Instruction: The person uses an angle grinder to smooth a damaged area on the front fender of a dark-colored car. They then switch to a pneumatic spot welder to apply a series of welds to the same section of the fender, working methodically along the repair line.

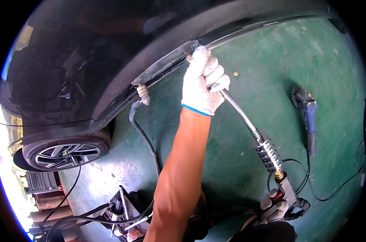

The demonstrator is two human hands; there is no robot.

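My left hand (205, 80), in a white knit glove with a blue cuff, is closed around the front of a long metal rod (239, 111). The rod belongs to a pistol-grip dent puller (287, 192), with a thick coil spring (268, 155) between rod and handle. At the lower right my right hand (275, 209), gloved too, wraps around the handle; part of it is hidden. The rod's tip (188, 57) is at a bare grey patch (167, 64) on the dark car's sill; whether it touches cannot be seen. Left of my left hand, a cable clamp (143, 94) sits at the sill's edge.
A blue angle grinder (309, 117) lies on the green floor (267, 68) at right, its cord trailing. A thick grey cable (144, 137) runs down from the clamp. The car's wheel (68, 155) stands at left, and a stand with metal tools (124, 209) is at lower left.
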